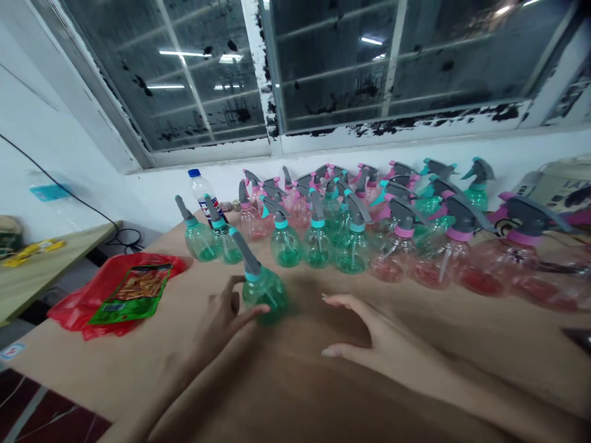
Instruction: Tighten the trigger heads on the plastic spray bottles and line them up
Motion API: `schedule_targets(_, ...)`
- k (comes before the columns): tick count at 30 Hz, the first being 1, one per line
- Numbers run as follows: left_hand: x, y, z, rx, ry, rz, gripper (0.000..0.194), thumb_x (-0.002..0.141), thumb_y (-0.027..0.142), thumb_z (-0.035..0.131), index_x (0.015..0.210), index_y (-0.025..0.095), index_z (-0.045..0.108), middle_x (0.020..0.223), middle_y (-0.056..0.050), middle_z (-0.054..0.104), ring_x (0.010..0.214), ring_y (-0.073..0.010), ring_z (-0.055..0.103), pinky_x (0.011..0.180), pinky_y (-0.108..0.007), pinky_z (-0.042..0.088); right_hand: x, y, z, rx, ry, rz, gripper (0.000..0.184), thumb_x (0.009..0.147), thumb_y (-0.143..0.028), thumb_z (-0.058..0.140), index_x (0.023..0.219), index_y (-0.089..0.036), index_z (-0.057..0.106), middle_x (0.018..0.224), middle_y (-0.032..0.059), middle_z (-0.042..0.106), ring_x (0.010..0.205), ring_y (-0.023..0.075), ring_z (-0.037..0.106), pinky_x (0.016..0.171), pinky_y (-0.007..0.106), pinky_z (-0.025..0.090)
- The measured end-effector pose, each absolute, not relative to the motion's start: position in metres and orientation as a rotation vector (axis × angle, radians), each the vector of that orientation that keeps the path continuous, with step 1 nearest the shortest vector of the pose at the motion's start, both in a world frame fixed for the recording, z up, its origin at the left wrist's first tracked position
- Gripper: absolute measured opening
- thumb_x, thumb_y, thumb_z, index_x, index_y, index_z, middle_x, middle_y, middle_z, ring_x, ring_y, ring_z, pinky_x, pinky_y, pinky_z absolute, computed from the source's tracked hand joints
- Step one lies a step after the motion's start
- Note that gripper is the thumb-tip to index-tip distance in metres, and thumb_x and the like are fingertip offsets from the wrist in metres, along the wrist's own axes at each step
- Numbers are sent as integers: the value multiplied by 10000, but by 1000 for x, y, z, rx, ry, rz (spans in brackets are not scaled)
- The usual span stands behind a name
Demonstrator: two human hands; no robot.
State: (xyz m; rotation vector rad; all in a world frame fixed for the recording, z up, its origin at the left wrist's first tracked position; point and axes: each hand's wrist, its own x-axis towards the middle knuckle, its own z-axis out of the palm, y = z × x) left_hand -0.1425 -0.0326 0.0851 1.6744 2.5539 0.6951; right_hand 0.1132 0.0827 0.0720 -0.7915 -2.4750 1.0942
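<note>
On a brown table (115, 369), a left hand (224, 317) holds a green spray bottle (270, 286)

Close to the person, the bottle is in the grip of the left hand, with the thumb in front and the fingers round the side. Its grey top points up and to the left. The bottom is blurry, so I can't tell if it touches the table. The right hand (383, 344) is open, apart from the bottle, just to the right of it, with thumb and fingers making a curve.

Behind the hands, lots of other sprayers stand close together. Three green sprayers (318, 246) are in the middle, and pink sprayers (431, 264) are on the right. Over to the left, a red plastic bag (76, 307) lies on the table with a food packet (138, 292) on top. Above everything is a big window (332, 74).
</note>
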Motion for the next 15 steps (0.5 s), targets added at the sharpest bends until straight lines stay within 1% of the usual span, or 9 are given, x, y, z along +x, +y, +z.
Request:
schedule_targets(2, -118, -40, 76, 1691, 2413, 717, 512, 722, 603, 576, 1012, 213, 419, 485, 88, 492, 445, -169, 533, 449, -241, 318, 114, 82, 75, -769, -2456, 1117, 734, 691, -535, 644, 1322, -313, 343, 1344, 65, 486, 1216, 292, 466, 993, 519, 376)
schedule_targets(4, -90, -41, 70, 1718, 2272, 669, 533, 708, 605, 600, 1004, 214, 394, 501, 76, 523, 433, -170, 541, 421, -240, 315, 116, 80, 78, -684, -2428, 1100, 882, 650, -542, 676, 1378, -283, 251, 1425, 84, 383, 1287, 289, 375, 1030, 500, 342)
schedule_targets(6, -64, -36, 66, 1749, 2195, 642, 516, 685, 627, 603, 926, 219, 398, 529, 50, 556, 441, -182, 566, 399, -240, 321, 119, 79, 79, -624, -2379, 1060, 954, 637, -529, 693, 1401, -248, 195, 1464, 97, 307, 1327, 278, 307, 1058, 478, 310)
schedule_targets(7, -51, -31, 65, 1773, 2156, 637, 499, 688, 632, 590, 902, 222, 406, 571, 29, 587, 463, -191, 589, 398, -244, 339, 120, 78, 80, -605, -2346, 1040, 956, 635, -514, 700, 1399, -233, 199, 1461, 107, 307, 1325, 280, 307, 1058, 473, 311)
schedule_targets(9, -29, -20, 62, 1854, 2103, 647, 537, 668, 671, 578, 915, 213, 443, 727, -38, 644, 541, -221, 636, 421, -270, 399, 125, 77, 80, -589, -2246, 997, 876, 646, -471, 707, 1365, -228, 269, 1399, 115, 391, 1270, 286, 388, 1019, 460, 363)
schedule_targets(10, -19, -14, 61, 1902, 2092, 646, 572, 654, 704, 564, 920, 207, 467, 781, -66, 651, 568, -238, 648, 437, -289, 422, 127, 77, 81, -595, -2182, 976, 799, 662, -449, 702, 1331, -237, 319, 1339, 105, 454, 1214, 279, 450, 980, 443, 404)
schedule_targets(11, -11, -8, 59, 1942, 2091, 627, 616, 638, 740, 545, 927, 198, 489, 786, -82, 650, 561, -248, 647, 441, -306, 432, 130, 78, 81, -606, -2113, 958, 704, 686, -430, 689, 1285, -250, 369, 1265, 87, 511, 1146, 263, 505, 935, 419, 439)
schedule_targets(13, 3, 1, 55, 1991, 2105, 566, 728, 611, 806, 490, 966, 172, 514, 680, -75, 629, 479, -246, 613, 425, -326, 429, 136, 80, 84, -643, -2005, 941, 512, 733, -400, 657, 1181, -271, 446, 1095, 40, 587, 988, 217, 579, 845, 366, 480)
schedule_targets(15, 11, 5, 52, 2017, 2095, 506, 853, 583, 847, 452, 1057, 139, 499, 565, -38, 587, 415, -238, 572, 417, -336, 424, 142, 82, 86, -683, -1956, 947, 369, 766, -378, 632, 1090, -274, 489, 955, 6, 603, 859, 183, 596, 781, 331, 489)
